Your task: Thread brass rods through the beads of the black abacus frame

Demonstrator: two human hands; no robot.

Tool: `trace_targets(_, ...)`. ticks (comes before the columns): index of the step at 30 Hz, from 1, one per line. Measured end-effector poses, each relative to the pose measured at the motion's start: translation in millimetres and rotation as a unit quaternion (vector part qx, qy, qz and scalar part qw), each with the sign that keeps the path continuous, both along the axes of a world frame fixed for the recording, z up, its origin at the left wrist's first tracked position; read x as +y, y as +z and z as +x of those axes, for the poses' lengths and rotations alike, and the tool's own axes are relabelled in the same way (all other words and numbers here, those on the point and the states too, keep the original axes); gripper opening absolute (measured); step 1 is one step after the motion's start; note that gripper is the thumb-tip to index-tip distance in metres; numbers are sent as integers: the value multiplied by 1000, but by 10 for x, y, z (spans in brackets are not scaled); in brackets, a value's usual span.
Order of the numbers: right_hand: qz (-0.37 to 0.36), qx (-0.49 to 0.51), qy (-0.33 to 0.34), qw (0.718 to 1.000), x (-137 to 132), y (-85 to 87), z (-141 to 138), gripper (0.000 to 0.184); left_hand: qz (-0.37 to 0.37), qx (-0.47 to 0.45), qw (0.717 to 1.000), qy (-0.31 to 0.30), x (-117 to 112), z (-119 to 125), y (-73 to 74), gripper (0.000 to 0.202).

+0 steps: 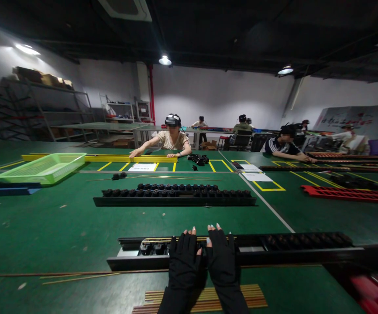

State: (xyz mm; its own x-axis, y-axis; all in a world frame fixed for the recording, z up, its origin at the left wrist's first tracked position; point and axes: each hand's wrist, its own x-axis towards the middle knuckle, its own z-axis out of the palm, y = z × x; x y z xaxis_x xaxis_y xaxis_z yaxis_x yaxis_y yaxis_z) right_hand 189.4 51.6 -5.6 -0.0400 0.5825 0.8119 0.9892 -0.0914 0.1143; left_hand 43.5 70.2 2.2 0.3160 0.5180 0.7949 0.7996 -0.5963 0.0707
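Observation:
Both hands wear black fingerless gloves and lie side by side over a long black channel rail [136, 264]. My left hand [184, 255] rests with fingers stretched forward across the rail, and its thumb points inward. My right hand [221, 253] lies flat beside it, fingers also extended. Thin brass-coloured rods [158, 240] run along the rail and pass beneath the fingers. Black roller-like parts [159, 249] sit in the channel left of my hands, and a darker row of black parts [303, 240] fills its right end. What lies directly under my palms is hidden.
Brass-coloured rods [254, 296] lie by my forearms. Ahead stands another black rail [176, 201] with rollers. A green basket [54, 168] is at left, a red rail [349, 195] at right. Across the table, a co-worker [174, 139] touches a yellow rail [126, 158].

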Motion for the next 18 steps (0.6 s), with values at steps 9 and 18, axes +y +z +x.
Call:
trace_targets(9, -19, 37, -21, 999, 22, -29, -30, 45, -6, -5, 1000, -5, 12, -9, -3, 49)
trace_targets(18, -28, 22, -39, 999, 15, -83, 34, 46, -1, 0, 1000, 1, 1, -4, -15, 46)
